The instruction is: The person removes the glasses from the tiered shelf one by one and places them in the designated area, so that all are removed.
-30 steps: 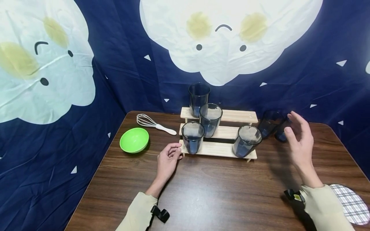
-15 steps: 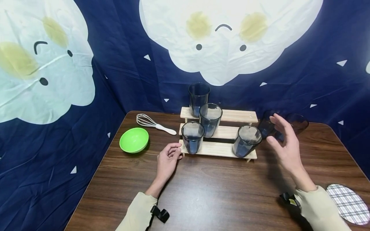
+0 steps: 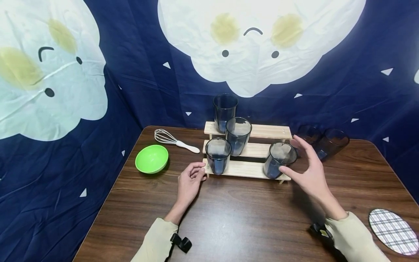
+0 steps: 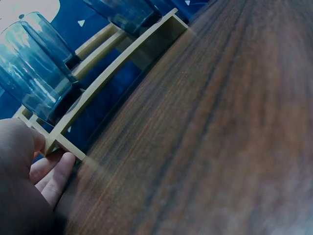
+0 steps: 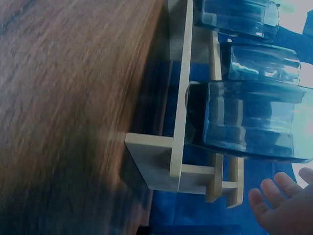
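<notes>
A three-step wooden rack (image 3: 245, 169) bears dark, see-through drinking glasses. My left hand (image 3: 190, 183) pinches the left end of its bottom step; the left wrist view shows fingers (image 4: 61, 171) curled under the corner. On that step one glass (image 3: 217, 156) stands near my left hand and another glass (image 3: 278, 160) at the right end. A third glass (image 3: 238, 136) is on the middle step, and one more glass (image 3: 225, 112) on the top. My right hand (image 3: 309, 171) is beside the right-end glass, thumb and fingers spread. A gap shows between fingers (image 5: 274, 193) and glass (image 5: 249, 120).
Two more dark glasses (image 3: 332, 143) stand on the table behind my right hand, near the back edge. A green bowl (image 3: 152, 159) and a white whisk (image 3: 178, 142) lie left of the rack. A checked round mat (image 3: 394, 231) is at the right edge.
My right hand has moved left, from in front of the two glasses at the back right to beside the right-end glass on the rack. My left hand has stayed on the rack.
</notes>
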The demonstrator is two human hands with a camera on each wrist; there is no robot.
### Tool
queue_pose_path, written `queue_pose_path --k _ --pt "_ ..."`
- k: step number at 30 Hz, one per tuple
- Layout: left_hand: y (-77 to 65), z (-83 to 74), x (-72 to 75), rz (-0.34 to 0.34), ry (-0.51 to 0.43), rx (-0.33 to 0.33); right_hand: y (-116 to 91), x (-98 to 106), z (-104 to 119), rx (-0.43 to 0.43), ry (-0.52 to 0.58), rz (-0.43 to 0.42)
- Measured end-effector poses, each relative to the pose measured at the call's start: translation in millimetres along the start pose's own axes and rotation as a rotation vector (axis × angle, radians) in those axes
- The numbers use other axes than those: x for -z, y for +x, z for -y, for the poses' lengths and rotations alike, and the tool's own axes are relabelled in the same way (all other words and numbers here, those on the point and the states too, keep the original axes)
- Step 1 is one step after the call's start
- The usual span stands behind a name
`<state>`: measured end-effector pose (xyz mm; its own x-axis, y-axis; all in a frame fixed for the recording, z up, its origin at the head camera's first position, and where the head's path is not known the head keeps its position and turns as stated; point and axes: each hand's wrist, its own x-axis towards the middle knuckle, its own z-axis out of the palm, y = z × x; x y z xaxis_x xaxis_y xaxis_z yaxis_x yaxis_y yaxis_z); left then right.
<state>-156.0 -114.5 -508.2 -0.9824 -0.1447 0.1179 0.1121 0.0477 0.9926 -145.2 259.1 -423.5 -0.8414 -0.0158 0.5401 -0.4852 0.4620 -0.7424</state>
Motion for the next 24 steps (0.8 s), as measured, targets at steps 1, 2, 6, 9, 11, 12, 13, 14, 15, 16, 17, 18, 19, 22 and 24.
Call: queue_pose_path --k 1,2,6,9,11,12,13,14,15,16,17,18,19,22,24 --pt "0.0 0.4 0.0 0.000 -0.001 -0.001 -0.4 -1.2 -0.3 -0.004 -0.007 0.002" --pt "0.1 0.7 0.0 0.000 -0.002 -0.003 -0.5 -2.6 -0.5 -0.007 -0.011 0.006" --pt "0.7 1.3 -0.1 -0.003 -0.004 -0.005 -0.4 -6.9 -0.7 -0.016 -0.021 0.016" --pt "1.1 1.8 -0.2 -0.006 0.002 -0.008 -0.1 -9.4 -1.2 -0.018 0.012 0.024" --pt "1.3 1.8 -0.3 -0.008 0.005 -0.007 0.1 -10.5 -1.9 -0.020 0.037 0.027" --pt "1.3 1.9 -0.3 -0.009 0.005 -0.006 0.2 -10.8 -1.8 -0.023 0.044 0.030" --pt "1.1 2.0 -0.2 -0.010 0.005 -0.005 0.3 -11.0 -1.5 -0.029 0.045 0.034" --pt "1.0 2.0 -0.2 -0.010 0.004 -0.004 0.2 -11.1 -1.2 -0.034 0.033 0.035" --pt "0.6 2.0 0.0 -0.011 0.004 -0.002 0.1 -11.1 -0.8 -0.042 0.025 0.039" --pt "0.5 1.8 -0.1 -0.011 0.003 0.000 -0.1 -11.0 -0.4 -0.051 0.013 0.040" --pt "0.4 1.6 0.0 -0.011 0.002 0.001 -0.4 -10.7 0.4 -0.060 0.000 0.041" --pt "0.2 1.5 0.0 -0.010 0.002 0.001 -0.6 -10.6 0.8 -0.066 -0.003 0.040" --pt "0.1 1.5 -0.1 -0.009 0.001 -0.002 -0.8 -10.5 1.3 -0.071 -0.004 0.039" --pt "0.0 1.0 -0.2 -0.007 0.000 -0.004 -1.2 -10.8 2.1 -0.074 0.023 0.028" --pt "-0.2 0.9 -0.3 -0.007 -0.001 -0.007 -1.1 -11.1 2.8 -0.073 0.047 0.019"
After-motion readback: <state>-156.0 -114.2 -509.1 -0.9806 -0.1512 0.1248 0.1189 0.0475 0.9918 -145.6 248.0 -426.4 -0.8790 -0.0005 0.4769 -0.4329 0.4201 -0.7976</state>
